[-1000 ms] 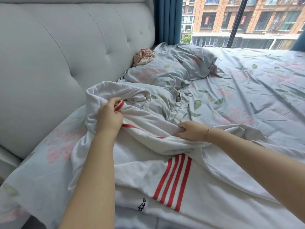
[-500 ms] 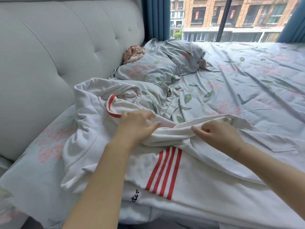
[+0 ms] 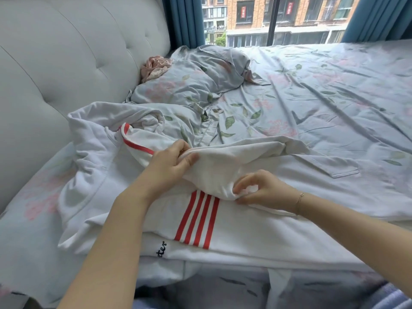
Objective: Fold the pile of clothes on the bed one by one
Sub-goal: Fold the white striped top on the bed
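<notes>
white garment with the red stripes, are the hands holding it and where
Both hold the white garment: the left hand grips its folded-over upper edge, and the right hand pinches the fold's lower corner above the stripes.

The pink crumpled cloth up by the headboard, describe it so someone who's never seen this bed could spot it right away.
Start at the grey tufted headboard and follow it toward the blue curtains. Where it meets the floral pillow, the pink crumpled cloth sits wedged on the pillow's far corner. It is the only plain pink, shiny-looking bundle; everything nearby is pale floral bedding or white.

Both arms reach forward; left hand (image 3: 169, 161) and right hand (image 3: 265, 190) fingers curled, pinching.
</notes>
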